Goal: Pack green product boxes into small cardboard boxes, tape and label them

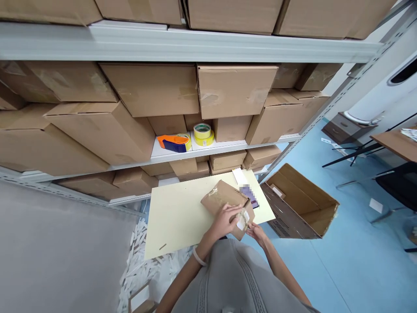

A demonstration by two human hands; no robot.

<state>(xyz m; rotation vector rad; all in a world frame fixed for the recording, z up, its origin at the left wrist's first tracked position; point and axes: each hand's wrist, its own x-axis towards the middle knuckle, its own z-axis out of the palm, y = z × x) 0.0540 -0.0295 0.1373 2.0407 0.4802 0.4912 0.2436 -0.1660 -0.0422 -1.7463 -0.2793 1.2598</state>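
A small brown cardboard parcel (223, 199) lies on a pale yellow table top (177, 217), sealed with clear tape and bearing a white label at its near end. My left hand (225, 221) curls over the parcel's near end and grips it. My right hand (257, 233) pinches the near right corner beside the label; what its fingertips hold is too small to tell. A white slip (240, 176) and a dark card (250, 195) lie just beyond the parcel.
Metal shelving (182, 45) packed with brown cartons stands behind the table. An orange tape dispenser (174, 142) and yellow tape rolls (203, 134) sit on a shelf. An open empty carton (301, 202) stands on the blue floor at right. White paper strips (140, 261) litter the floor.
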